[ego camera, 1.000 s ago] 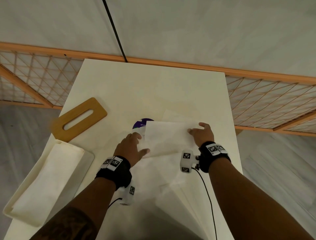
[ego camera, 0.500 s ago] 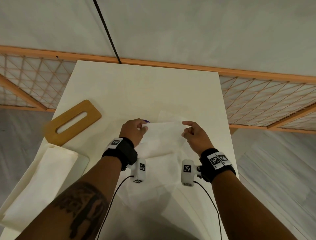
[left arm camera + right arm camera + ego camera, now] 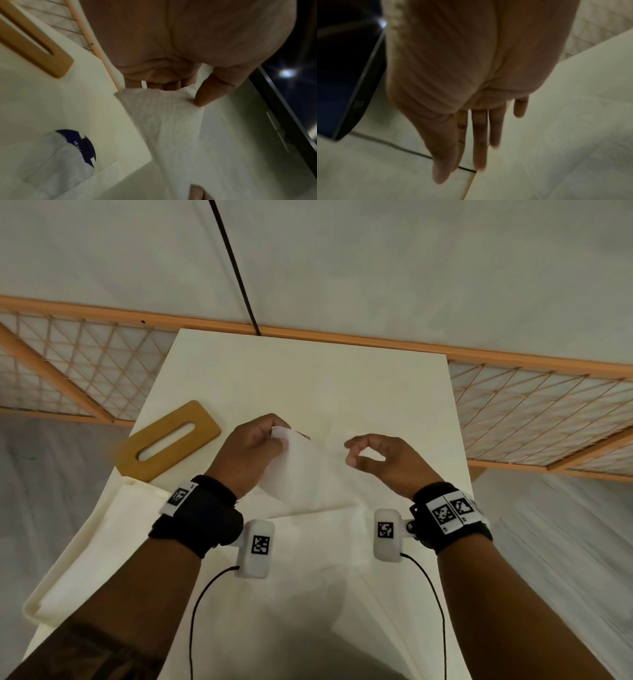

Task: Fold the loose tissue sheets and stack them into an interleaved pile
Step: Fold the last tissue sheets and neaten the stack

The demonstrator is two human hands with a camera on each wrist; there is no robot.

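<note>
Fingers (image 3: 274, 436) above cream table (image 3: 308, 378) (lattice screens (image 3: 534, 409) behind)

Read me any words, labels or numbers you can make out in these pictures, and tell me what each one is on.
"eB hor": a partial, tilted guess at small white letters on the dark blue label that shows beneath a tissue sheet; the rest is covered and blurred.
Wristband tags and wrist camera tags: black-and-white square code patterns, no letters or numbers.
Wooden slotted lid: no text visible.

White tissue sheet (image 3: 294, 470) lifted at corner, draping onto table sheets (image 3: 308, 559)
</note>
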